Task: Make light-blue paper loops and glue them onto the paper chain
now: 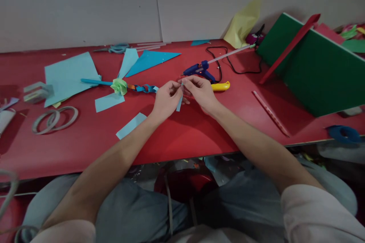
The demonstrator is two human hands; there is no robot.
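Pinching a light-blue paper strip [179, 104] between them, both hands [168, 99] [202, 93] sit close together.

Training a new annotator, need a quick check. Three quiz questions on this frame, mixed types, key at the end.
1. What do the left hand and right hand hold between them?
A) the pencil
B) a narrow light-blue paper strip
C) the green board

2. True or false: the blue glue gun lies farther right than the scissors.

3. How many pale tape rings overlap at the left of the picture?

Key: 1. B; 2. true; 3. two
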